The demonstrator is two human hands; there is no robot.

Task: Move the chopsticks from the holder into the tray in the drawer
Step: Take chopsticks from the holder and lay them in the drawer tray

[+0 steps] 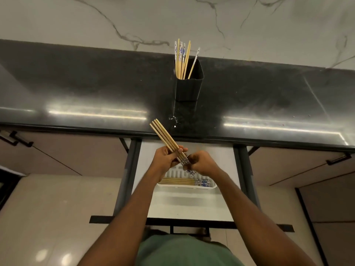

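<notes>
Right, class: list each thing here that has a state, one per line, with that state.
Drawer: pulled open.
Black holder: upright, several chopsticks inside.
White tray: in drawer, some chopsticks lying flat.
Chopstick bundle: held above the drawer.
Left hand: grip shut on bundle.
Right hand: closed at bundle's patterned ends.

I find nothing to read here: no words, labels, brand marks or numbers. The chopsticks in my left hand [164, 157] carry only a blue-and-white pattern at their thick ends, too small and blurred to make out as lettering. The black holder [189, 87] on the counter [76, 89] is plain, and the white tray [187, 186] in the drawer shows no print that I can tell.
</notes>
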